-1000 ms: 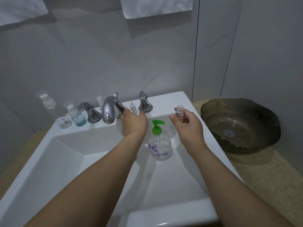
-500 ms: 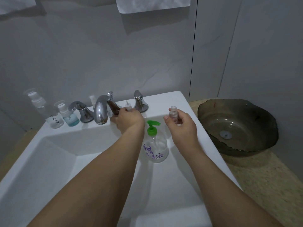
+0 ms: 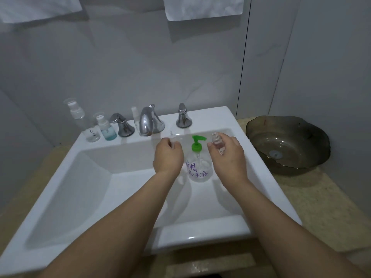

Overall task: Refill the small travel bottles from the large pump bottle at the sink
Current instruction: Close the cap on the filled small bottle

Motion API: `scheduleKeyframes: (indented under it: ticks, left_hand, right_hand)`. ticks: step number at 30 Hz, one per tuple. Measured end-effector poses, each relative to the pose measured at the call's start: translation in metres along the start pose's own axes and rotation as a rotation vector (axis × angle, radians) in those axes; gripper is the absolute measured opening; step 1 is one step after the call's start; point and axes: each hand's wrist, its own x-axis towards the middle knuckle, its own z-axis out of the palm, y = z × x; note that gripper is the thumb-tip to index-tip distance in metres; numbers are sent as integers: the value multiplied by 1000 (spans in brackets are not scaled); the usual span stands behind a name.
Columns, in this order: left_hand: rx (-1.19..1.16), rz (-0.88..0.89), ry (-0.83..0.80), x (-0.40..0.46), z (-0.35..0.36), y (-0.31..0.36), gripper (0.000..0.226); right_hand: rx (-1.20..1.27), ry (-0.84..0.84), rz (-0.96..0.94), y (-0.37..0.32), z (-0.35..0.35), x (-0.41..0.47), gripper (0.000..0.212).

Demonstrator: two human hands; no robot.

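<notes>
The large clear pump bottle (image 3: 197, 169), with a green pump head and purple writing, stands upright in the white sink (image 3: 257, 157). To its right, my right hand (image 3: 226, 157) holds a small clear travel bottle (image 3: 216, 142) upright, its neck uncapped. On the left of the pump bottle, my left hand (image 3: 168, 157) is closed around a small pale cap piece (image 3: 172, 138), which is blurred. More travel bottles stand on the back ledge: a tall clear one (image 3: 80, 119), a short one with blue liquid (image 3: 106, 128), and a slim one (image 3: 135, 117) behind the faucet.
A chrome faucet (image 3: 148, 121) with two tap handles (image 3: 122, 125) (image 3: 183, 117) lines the back ledge. A dark glass bowl (image 3: 287, 143) sits on the beige counter to the right. White towels (image 3: 202, 7) hang on the wall above.
My left hand has pulled back from the ledge by the faucet toward the pump bottle, taking the small cap piece that stood beside the right tap. The right hand keeps hold of its bottle.
</notes>
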Motion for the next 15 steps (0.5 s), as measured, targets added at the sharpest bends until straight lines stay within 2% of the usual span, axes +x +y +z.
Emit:
scheduleKeyframes:
  ticks: [3, 6, 7, 9, 12, 15]
  left_hand:
    - [31, 58, -167, -15, -26, -15, 18]
    - [-100, 32, -290, -27, -53, -23, 11]
    - [-149, 7, -309, -33, -62, -25, 18]
    - [-213, -12, -304, -46, -73, -31, 25]
    - [-304, -66, -287, -60, -86, -43, 19]
    - [-455, -135, -250, -56, -95, -47, 7]
  right_hand:
    - [-29, -35, 54, -7, 2, -22, 31]
    - [30, -165, 119, -14, 2, -38, 28]
    - [68, -223, 151, -18, 3, -41, 25]
    - [92, -335, 195, -25, 6, -50, 19]
    - [44, -489, 167, -32, 15, -66, 12]
    - [21, -516, 160, -30, 15, -68, 10]
